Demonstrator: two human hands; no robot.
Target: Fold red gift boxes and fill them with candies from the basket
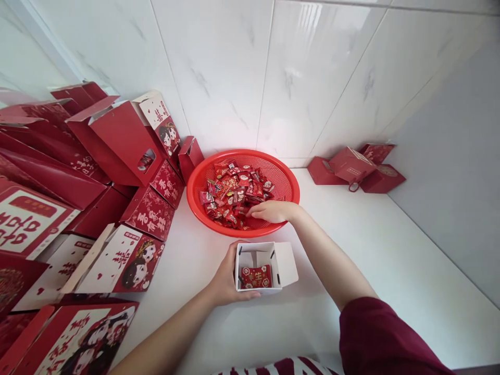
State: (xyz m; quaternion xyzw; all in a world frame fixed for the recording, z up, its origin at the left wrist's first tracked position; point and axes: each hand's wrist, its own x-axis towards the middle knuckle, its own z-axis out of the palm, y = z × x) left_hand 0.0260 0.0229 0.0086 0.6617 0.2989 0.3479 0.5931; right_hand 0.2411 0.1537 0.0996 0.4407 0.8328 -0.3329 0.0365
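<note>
My left hand is wrapped round the left side of a small white-lined paper box. Its top is open and one flap is folded out to the right. Inside lies a red wrapped packet with gold and white print. A red plastic mesh basket stands just beyond, holding a heap of red-wrapped candies. My right hand reaches over the basket's right rim, fingers drawn together and dipping into the candies. Its fingertips are partly hidden, so what they pinch does not show.
Red and white gift boxes crowd the left side, some with cartoon couples. Several red boxes sit at the back right. A marble-patterned tile wall closes off the rear of the white tabletop, and a grey panel bounds the right.
</note>
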